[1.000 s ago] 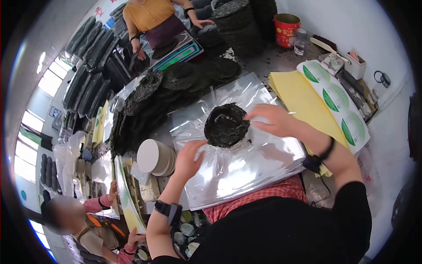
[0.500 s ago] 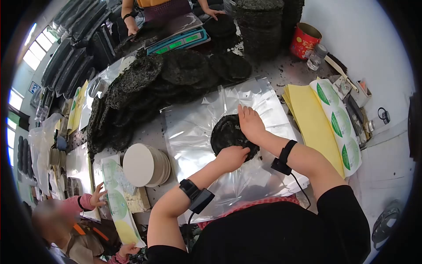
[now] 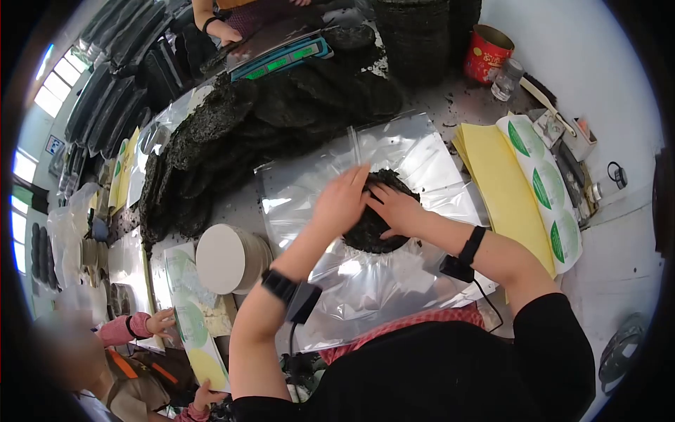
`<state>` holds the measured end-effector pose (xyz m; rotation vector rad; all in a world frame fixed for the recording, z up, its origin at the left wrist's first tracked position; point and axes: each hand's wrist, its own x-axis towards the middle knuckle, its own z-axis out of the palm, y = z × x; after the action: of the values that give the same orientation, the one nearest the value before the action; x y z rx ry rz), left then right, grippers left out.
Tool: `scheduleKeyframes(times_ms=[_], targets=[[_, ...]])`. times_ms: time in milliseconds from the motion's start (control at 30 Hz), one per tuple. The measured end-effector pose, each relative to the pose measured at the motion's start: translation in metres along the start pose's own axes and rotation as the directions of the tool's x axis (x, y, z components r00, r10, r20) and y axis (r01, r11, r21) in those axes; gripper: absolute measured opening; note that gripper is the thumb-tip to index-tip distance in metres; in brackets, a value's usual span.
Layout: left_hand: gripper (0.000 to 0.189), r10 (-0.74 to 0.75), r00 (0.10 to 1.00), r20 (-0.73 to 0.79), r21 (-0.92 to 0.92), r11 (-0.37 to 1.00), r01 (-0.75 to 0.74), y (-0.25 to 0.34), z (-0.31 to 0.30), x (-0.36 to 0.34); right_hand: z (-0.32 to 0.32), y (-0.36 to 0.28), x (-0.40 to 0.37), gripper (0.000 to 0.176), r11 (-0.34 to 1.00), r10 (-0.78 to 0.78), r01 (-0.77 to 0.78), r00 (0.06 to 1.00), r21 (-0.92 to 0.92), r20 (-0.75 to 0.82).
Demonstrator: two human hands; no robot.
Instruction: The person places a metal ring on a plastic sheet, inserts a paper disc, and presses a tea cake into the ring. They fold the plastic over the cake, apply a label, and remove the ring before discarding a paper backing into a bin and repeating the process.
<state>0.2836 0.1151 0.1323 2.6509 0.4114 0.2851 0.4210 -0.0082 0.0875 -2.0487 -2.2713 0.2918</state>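
Note:
A round dark dried seaweed cake (image 3: pixel 376 235) lies on a pile of clear plastic bags (image 3: pixel 394 288) in front of me. At its upper left edge is my left hand (image 3: pixel 341 202), a little blurred, fingers stretched out. Across the top of the cake rests my right hand (image 3: pixel 397 211), its fingers spread and touching the surface. Both hands hide part of the cake.
Heaped seaweed cakes (image 3: pixel 281 105) lie beyond the bags. Left is a stack of pale round discs (image 3: pixel 228 260); right are yellow sheets (image 3: pixel 499 190) and green-printed labels (image 3: pixel 538 186). A scale (image 3: pixel 281 60), red tin (image 3: pixel 486 55) and jar (image 3: pixel 506 79) stand behind. Co-workers are opposite and at lower left.
My left hand has moved from the cake's near edge up to its upper left. My right hand has come down from the far edge onto the top. One hand of the person opposite has drawn back.

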Motion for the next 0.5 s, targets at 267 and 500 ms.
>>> scheduleKeyframes(times_ms=[267,500], targets=[[0.068,0.143,0.983,0.114,0.327,0.929,-0.174,-0.041,0.045,0.011,0.016,-0.007,0.023,0.118,0.994,0.102,-0.112,0.94,0.012,0.326],[0.058,-0.404,0.748,-0.527,0.323,0.719,0.616,-0.118,0.032,-0.051,0.032,-0.004,0.015,0.117,0.995,0.059,-0.065,0.994,0.07,0.091]])
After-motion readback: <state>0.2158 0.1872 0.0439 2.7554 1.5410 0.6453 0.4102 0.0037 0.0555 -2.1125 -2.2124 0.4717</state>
